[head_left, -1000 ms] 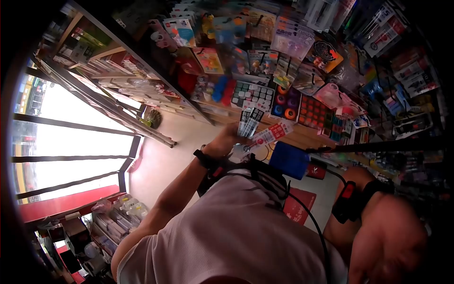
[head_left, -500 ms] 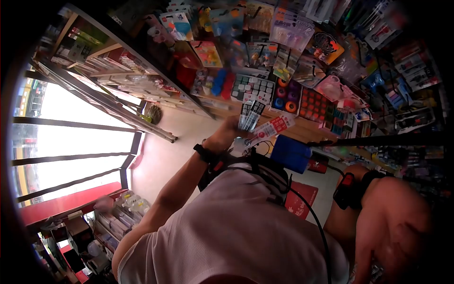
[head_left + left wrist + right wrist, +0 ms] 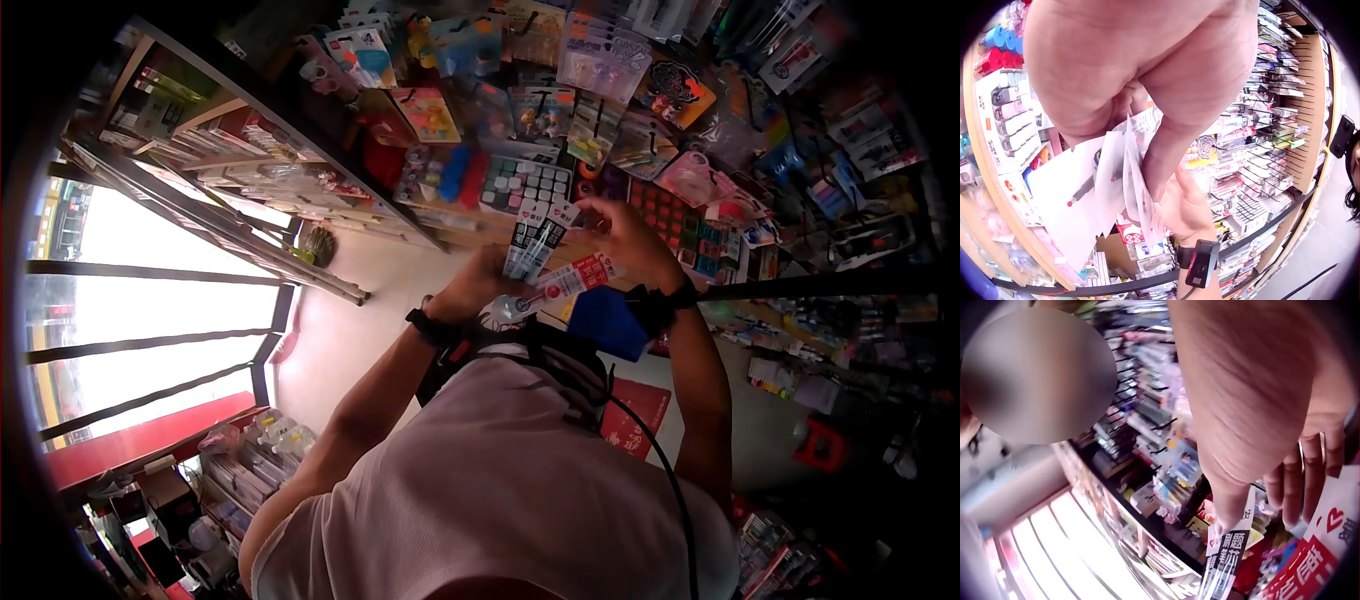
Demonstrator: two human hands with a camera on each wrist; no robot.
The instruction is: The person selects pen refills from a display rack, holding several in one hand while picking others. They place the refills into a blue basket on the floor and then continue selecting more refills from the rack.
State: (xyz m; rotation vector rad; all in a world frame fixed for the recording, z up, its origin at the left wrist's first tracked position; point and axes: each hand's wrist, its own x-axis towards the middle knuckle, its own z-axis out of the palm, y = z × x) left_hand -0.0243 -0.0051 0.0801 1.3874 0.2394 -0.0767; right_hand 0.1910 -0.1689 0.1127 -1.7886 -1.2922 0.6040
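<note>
My left hand (image 3: 472, 287) grips a fan of slim plastic packets by their lower ends. Two are black-and-white packets (image 3: 537, 240); a red-and-white packet (image 3: 575, 281) slants to the right. From the right, my right hand (image 3: 640, 245) reaches in beside their upper ends. Its thumb lies at the top of a black-and-white packet (image 3: 1227, 553) in the right wrist view, while the other fingers (image 3: 1291, 487) are extended and spread apart. White packet backs (image 3: 1072, 194) hang below my left hand (image 3: 1141, 62) in the left wrist view, with my right hand (image 3: 1185, 209) beyond.
Shelves ahead hold hanging blister packs (image 3: 605, 60), a tray of pale square items (image 3: 525, 188) and red items (image 3: 660, 215). A blue object (image 3: 607, 322) is below the hands. A wooden rack (image 3: 250, 110) stands left, near a bright barred opening (image 3: 150, 300).
My right hand has come up from the lower right to the packets' upper ends. The left hand still holds the packets in nearly the same place.
</note>
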